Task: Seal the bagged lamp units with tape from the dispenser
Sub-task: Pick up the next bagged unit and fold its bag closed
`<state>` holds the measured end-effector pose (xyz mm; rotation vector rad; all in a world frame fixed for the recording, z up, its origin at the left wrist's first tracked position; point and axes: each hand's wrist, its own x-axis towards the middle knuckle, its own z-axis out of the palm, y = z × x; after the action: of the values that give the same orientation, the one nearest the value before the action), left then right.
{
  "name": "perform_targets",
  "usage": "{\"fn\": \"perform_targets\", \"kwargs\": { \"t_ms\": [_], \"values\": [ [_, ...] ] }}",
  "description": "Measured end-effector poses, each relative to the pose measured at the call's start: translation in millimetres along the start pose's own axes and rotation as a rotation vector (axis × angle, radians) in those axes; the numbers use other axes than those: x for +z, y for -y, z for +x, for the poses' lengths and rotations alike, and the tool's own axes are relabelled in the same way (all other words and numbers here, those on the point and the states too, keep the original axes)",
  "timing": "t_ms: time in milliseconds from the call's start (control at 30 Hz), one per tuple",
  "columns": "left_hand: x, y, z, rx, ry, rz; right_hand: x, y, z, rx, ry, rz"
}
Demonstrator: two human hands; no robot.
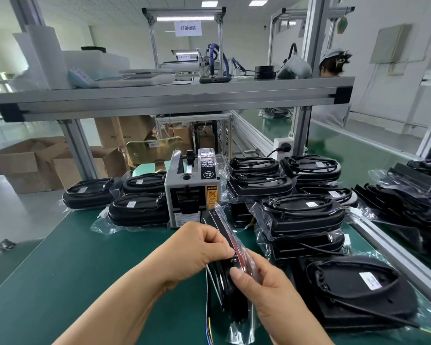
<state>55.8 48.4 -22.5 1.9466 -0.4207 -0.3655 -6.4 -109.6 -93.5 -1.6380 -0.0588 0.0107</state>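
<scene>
A black lamp unit in a clear plastic bag (pixel 221 227) stands on edge above the green mat, with coloured wires hanging from its near end. My left hand (pixel 197 250) pinches the bag's edge from the left. From the right, my right hand (pixel 261 287) grips the same unit, thumb on the bag. The grey tape dispenser (pixel 190 192) stands just behind the unit, its outlet facing me. I cannot make out any tape on the bag.
Bagged lamp units are stacked left of the dispenser (pixel 137 207) and in piles on the right (pixel 306 215), one lying flat at the near right (pixel 358 290). An aluminium shelf frame (pixel 174 98) spans overhead. Cardboard boxes (pixel 30 163) sit on the floor at left. A person (pixel 333 63) works behind.
</scene>
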Motion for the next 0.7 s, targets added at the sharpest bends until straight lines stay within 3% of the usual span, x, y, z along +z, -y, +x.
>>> {"fn": "perform_targets", "kwargs": {
  "t_ms": [333,700],
  "values": [
    [9.9,8.8,0.8,0.043,-0.143,0.055,1.1,-3.5,0.7,0.011,0.002,-0.019],
    [13.7,17.1,1.3,0.060,-0.195,0.130,1.1,-5.3,1.3,-0.005,0.001,-0.031]
  ]
}}
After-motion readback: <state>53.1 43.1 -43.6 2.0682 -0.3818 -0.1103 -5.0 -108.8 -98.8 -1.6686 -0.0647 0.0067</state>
